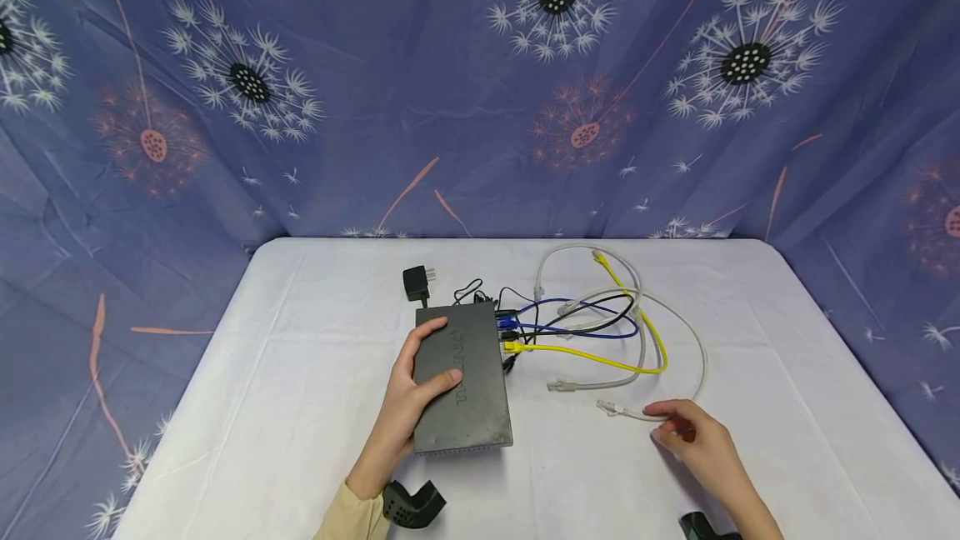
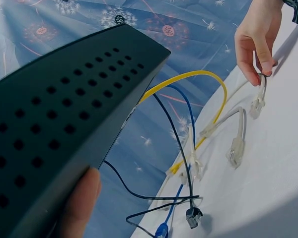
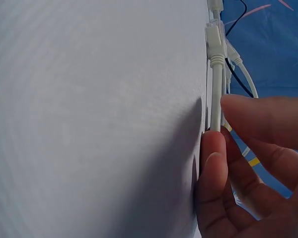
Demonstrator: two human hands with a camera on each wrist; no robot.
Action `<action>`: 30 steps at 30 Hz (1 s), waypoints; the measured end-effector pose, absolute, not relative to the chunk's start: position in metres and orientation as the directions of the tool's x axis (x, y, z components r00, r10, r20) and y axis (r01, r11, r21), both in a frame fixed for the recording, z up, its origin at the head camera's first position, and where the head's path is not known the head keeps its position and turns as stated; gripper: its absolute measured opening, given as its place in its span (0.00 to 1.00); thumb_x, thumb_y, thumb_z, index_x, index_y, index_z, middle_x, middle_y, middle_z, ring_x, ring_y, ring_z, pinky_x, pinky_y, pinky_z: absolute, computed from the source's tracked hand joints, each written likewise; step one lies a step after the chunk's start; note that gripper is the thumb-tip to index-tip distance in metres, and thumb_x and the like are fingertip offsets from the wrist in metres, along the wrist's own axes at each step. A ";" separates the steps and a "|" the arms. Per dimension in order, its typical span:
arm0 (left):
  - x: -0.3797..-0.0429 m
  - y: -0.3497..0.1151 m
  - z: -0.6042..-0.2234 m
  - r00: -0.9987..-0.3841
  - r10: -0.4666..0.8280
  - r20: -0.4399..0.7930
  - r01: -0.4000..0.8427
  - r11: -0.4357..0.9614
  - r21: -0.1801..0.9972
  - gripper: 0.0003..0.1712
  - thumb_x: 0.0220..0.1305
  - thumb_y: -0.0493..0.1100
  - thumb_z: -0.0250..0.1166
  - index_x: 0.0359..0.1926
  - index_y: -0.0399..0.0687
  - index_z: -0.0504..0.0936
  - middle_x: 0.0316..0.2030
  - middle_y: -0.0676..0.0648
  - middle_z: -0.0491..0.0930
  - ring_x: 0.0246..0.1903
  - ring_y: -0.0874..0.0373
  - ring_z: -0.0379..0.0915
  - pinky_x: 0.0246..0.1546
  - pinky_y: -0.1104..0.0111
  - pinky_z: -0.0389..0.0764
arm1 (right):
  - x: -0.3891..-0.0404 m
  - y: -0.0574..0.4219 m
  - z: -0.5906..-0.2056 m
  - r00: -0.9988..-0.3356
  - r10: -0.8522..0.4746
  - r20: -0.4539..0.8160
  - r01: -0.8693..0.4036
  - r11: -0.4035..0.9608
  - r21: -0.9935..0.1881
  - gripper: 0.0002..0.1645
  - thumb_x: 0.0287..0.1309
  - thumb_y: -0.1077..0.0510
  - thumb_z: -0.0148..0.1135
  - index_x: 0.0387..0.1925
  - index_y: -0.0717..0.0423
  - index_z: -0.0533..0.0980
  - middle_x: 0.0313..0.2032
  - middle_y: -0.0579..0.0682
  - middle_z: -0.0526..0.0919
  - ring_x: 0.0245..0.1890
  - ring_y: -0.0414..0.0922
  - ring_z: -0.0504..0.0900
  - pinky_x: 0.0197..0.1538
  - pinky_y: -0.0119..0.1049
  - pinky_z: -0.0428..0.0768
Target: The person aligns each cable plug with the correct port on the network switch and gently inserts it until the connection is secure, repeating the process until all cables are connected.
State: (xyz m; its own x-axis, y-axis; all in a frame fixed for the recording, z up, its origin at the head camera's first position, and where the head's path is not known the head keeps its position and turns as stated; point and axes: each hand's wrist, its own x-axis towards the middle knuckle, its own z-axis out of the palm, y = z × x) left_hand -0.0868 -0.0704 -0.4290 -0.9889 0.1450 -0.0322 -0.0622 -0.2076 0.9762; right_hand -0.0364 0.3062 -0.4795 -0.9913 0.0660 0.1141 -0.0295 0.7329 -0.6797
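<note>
A dark grey network switch (image 1: pixel 480 407) with raised lettering on its top is gripped by my left hand (image 1: pixel 401 407), thumb and a finger on the upper face. In the left wrist view the vented side of the switch (image 2: pixel 89 99) is tilted up. Yellow (image 1: pixel 570 349), blue and black cables run out of ports on its right side. My right hand (image 1: pixel 701 448) pinches a grey Ethernet cable (image 1: pixel 637 415) just behind its clear plug (image 1: pixel 604 407). Seen from the right wrist, that plug (image 3: pixel 216 42) points away beyond the fingertips.
A black power adapter (image 1: pixel 416 282) lies behind the switch. Another grey cable's plug (image 1: pixel 561 387) rests on the white table (image 1: pixel 300 357) between the hands. More loose cable loops and a yellow plug (image 1: pixel 598 257) lie toward the back. A patterned curtain (image 1: pixel 450 107) hangs behind.
</note>
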 end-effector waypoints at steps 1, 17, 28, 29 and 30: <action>-0.087 -0.070 -0.429 -0.989 0.145 -0.031 -0.061 -0.208 0.976 0.37 0.56 0.36 0.67 0.66 0.59 0.67 0.62 0.43 0.61 0.53 0.44 0.61 0.45 0.56 0.71 | -0.037 0.306 -0.479 -0.991 0.066 0.115 -0.030 0.735 -0.677 0.19 0.42 0.71 0.71 0.39 0.56 0.82 0.26 0.41 0.78 0.27 0.33 0.74 0.30 0.29 0.73; -0.087 -0.071 -0.430 -0.990 0.136 -0.027 -0.053 -0.195 0.979 0.37 0.56 0.36 0.67 0.66 0.60 0.67 0.64 0.44 0.61 0.55 0.45 0.59 0.47 0.56 0.68 | -0.037 0.301 -0.477 -0.945 0.063 0.321 -0.173 0.738 -0.652 0.22 0.32 0.79 0.72 0.31 0.55 0.82 0.28 0.46 0.73 0.26 0.33 0.70 0.28 0.23 0.70; -0.087 -0.070 -0.430 -0.990 0.136 -0.020 -0.045 -0.182 0.982 0.37 0.56 0.37 0.67 0.66 0.60 0.68 0.64 0.45 0.61 0.55 0.45 0.59 0.49 0.56 0.66 | -0.037 0.295 -0.464 -0.894 0.079 0.442 -0.261 0.709 -0.655 0.23 0.31 0.77 0.75 0.28 0.51 0.80 0.27 0.46 0.72 0.22 0.37 0.63 0.25 0.28 0.61; -0.087 -0.070 -0.430 -0.991 0.136 -0.018 -0.043 -0.182 0.982 0.37 0.56 0.37 0.67 0.66 0.60 0.68 0.64 0.45 0.61 0.55 0.45 0.59 0.49 0.56 0.66 | -0.037 0.294 -0.463 -0.888 0.078 0.454 -0.274 0.702 -0.657 0.23 0.31 0.78 0.74 0.28 0.51 0.80 0.28 0.45 0.73 0.23 0.37 0.63 0.25 0.28 0.61; -0.087 -0.070 -0.430 -0.991 0.136 -0.016 -0.041 -0.182 0.982 0.37 0.55 0.37 0.67 0.66 0.60 0.68 0.64 0.45 0.61 0.55 0.45 0.59 0.49 0.56 0.66 | -0.037 0.293 -0.461 -0.880 0.074 0.469 -0.291 0.697 -0.656 0.23 0.31 0.78 0.74 0.28 0.51 0.80 0.28 0.44 0.74 0.23 0.37 0.63 0.26 0.28 0.61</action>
State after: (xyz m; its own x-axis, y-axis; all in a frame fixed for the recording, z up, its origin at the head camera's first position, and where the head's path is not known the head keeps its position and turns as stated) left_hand -0.0874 -0.0702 -0.4305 -0.9905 0.1364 -0.0157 -0.0407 -0.1824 0.9824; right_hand -0.0372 0.2929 -0.4607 -0.8803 0.0738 0.4687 -0.2907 0.6970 -0.6555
